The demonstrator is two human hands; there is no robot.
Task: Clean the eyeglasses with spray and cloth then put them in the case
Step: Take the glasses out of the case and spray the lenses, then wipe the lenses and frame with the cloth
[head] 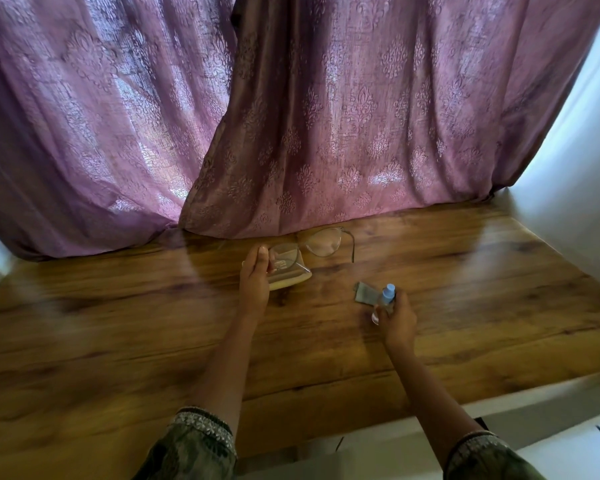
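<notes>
Thin-framed eyeglasses (pixel 321 244) with clear lenses are lifted a little above the wooden table (pixel 118 323), near the curtain. My left hand (pixel 255 277) pinches their left lens rim. Under that lens lies a beige glasses case (pixel 290 277), partly hidden by my left hand. My right hand (pixel 397 315) is closed around a small clear spray bottle (pixel 386 296) with a light blue cap, tilted over the table. A folded grey cloth (pixel 363 292) lies flat just left of the bottle.
A purple patterned curtain (pixel 291 116) hangs down onto the back edge of the table. White walls (pixel 568 174) close in on the right and far left. The table's front edge runs near my patterned sleeves.
</notes>
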